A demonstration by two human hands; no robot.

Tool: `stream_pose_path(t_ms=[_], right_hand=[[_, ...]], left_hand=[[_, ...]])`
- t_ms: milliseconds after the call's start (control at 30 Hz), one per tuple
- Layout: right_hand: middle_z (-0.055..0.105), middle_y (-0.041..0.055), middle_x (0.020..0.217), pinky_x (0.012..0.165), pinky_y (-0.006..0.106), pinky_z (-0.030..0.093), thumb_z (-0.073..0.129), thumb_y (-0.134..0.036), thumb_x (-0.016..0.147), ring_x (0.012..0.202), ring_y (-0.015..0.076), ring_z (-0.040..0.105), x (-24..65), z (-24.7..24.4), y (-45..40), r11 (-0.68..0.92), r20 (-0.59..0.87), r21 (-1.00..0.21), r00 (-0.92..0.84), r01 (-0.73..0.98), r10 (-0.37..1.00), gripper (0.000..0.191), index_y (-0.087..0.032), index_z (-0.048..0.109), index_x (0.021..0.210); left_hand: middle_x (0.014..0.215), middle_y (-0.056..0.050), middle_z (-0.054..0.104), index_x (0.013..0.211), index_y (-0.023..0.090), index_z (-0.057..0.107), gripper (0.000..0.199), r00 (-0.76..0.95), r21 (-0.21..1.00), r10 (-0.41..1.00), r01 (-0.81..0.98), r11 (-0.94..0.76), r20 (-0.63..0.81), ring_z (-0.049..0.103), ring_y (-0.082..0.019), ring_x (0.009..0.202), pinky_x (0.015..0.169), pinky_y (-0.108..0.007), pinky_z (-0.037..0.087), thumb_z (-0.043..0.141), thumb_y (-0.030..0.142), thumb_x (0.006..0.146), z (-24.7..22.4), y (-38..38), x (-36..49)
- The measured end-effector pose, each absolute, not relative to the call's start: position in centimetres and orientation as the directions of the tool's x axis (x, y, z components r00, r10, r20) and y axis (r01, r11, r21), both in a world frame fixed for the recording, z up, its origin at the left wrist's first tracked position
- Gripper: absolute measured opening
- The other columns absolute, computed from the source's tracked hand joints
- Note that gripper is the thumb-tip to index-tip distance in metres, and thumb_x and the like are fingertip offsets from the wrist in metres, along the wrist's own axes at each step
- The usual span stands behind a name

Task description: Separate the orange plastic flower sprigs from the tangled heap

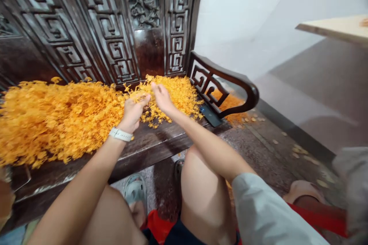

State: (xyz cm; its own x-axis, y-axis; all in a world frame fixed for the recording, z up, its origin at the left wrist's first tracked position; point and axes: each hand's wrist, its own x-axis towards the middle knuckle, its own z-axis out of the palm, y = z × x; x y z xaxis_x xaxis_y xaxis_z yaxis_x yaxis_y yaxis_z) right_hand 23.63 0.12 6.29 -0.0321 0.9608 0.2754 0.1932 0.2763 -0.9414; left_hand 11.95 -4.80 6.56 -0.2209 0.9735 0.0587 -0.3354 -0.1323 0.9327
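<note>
A large heap of orange-yellow artificial-looking flowers (63, 118) covers the left part of a dark wooden bench (161, 138). A smaller pile (182, 93) of the same lies near the bench's right end. My left hand (134, 111), with a pale band at the wrist, is between the two piles, fingers curled around thin yellow sprigs. Beside it, to the right, my right hand (162, 97) is over the smaller pile, its palm turned toward the left hand. Its fingers are blurred, and I cannot make out whether they grip anything.
A dark phone (211, 114) lies by the bench's curved armrest (230, 80). Carved panels rise behind. More orange pieces (232, 109) lie beyond the armrest. A pale tabletop (339, 26) juts in at upper right. My knees are close to the bench's front edge.
</note>
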Motion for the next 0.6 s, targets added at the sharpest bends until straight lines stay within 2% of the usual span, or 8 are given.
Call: stream_pose_path(t_ms=[100, 167, 300, 367, 467, 533, 600], right_hand=[[0.045, -0.0057, 0.072, 0.068, 0.024, 0.033, 0.049, -0.057, 0.107, 0.071, 0.0113, 0.044, 23.6, 5.9, -0.8, 0.345, 0.33, -0.894, -0.103, 0.286, 0.938, 0.046, -0.021, 0.046, 0.079], [0.044, -0.0061, 0.07, 0.066, 0.025, 0.03, 0.049, -0.058, 0.108, 0.07, 0.0112, 0.045, 23.9, 5.7, -1.0, 0.374, 0.348, -0.865, -0.136, 0.335, 0.927, 0.048, -0.021, 0.045, 0.078], [0.045, -0.0062, 0.066, 0.064, 0.025, 0.027, 0.052, -0.057, 0.107, 0.067, 0.0108, 0.045, 24.8, 6.1, -1.0, 0.405, 0.364, -0.82, -0.179, 0.404, 0.914, 0.049, -0.02, 0.046, 0.074], [0.046, -0.0064, 0.064, 0.064, 0.025, 0.027, 0.056, -0.055, 0.106, 0.064, 0.0103, 0.044, 24.9, 6.5, -1.1, 0.419, 0.366, -0.816, -0.204, 0.399, 0.908, 0.05, -0.02, 0.047, 0.073], [0.055, -0.0055, 0.064, 0.061, 0.023, 0.031, 0.058, -0.053, 0.105, 0.06, 0.0095, 0.048, 24.5, 6.7, -1.4, 0.409, 0.345, -0.881, -0.268, 0.239, 0.9, 0.047, -0.019, 0.05, 0.074], [0.059, -0.0048, 0.063, 0.058, 0.022, 0.035, 0.055, -0.052, 0.107, 0.056, 0.0096, 0.051, 23.9, 6.9, -1.5, 0.301, 0.277, -0.953, -0.308, 0.032, 0.91, 0.044, -0.019, 0.052, 0.077], [0.06, -0.0047, 0.061, 0.053, 0.02, 0.038, 0.052, -0.05, 0.109, 0.052, 0.0096, 0.053, 23.4, 7.2, -1.7, 0.13, 0.176, -0.98, -0.35, -0.15, 0.92, 0.041, -0.02, 0.053, 0.081]], left_hand=[[0.089, -0.004, 0.077, 0.085, 0.015, 0.077, 0.032, -0.158, 0.912, 0.987, -0.409, -0.044, -0.023, 0.069, -0.017, 0.084, 0.078, -0.026, 0.054, 0.095, 0.023, 0.06, 6.4, -5.1, 12.0], [0.085, -0.002, 0.076, 0.079, 0.016, 0.075, 0.031, -0.177, 0.909, 0.982, -0.417, -0.017, -0.063, 0.069, -0.015, 0.082, 0.077, -0.025, 0.054, 0.095, 0.019, 0.056, 6.4, -5.1, 11.8], [0.086, -0.002, 0.077, 0.081, 0.016, 0.078, 0.037, -0.138, 0.94, 0.99, -0.341, -0.017, -0.032, 0.07, -0.015, 0.085, 0.08, -0.023, 0.056, 0.098, 0.016, 0.05, 6.7, -5.0, 11.2], [0.087, -0.001, 0.077, 0.084, 0.016, 0.077, 0.041, -0.106, 0.934, 0.993, -0.356, 0.01, -0.051, 0.069, -0.013, 0.081, 0.071, -0.019, 0.055, 0.1, 0.019, 0.05, 6.9, -5.1, 11.1], [0.077, 0.002, 0.071, 0.084, 0.017, 0.074, 0.036, -0.051, 0.896, 0.995, -0.441, 0.053, -0.084, 0.062, -0.009, 0.065, 0.051, -0.017, 0.045, 0.098, 0.035, 0.065, 7.3, -5.4, 11.2], [0.065, 0.002, 0.063, 0.076, 0.017, 0.069, 0.034, 0.008, 0.866, 0.997, -0.494, 0.072, -0.078, 0.057, -0.009, 0.057, 0.05, -0.018, 0.046, 0.089, 0.044, 0.081, 7.5, -5.3, 11.5], [0.056, 0.002, 0.056, 0.07, 0.017, 0.064, 0.038, 0.06, 0.825, 0.995, -0.556, 0.104, -0.085, 0.053, -0.009, 0.052, 0.055, -0.019, 0.051, 0.077, 0.043, 0.094, 7.9, -5.2, 11.8]])
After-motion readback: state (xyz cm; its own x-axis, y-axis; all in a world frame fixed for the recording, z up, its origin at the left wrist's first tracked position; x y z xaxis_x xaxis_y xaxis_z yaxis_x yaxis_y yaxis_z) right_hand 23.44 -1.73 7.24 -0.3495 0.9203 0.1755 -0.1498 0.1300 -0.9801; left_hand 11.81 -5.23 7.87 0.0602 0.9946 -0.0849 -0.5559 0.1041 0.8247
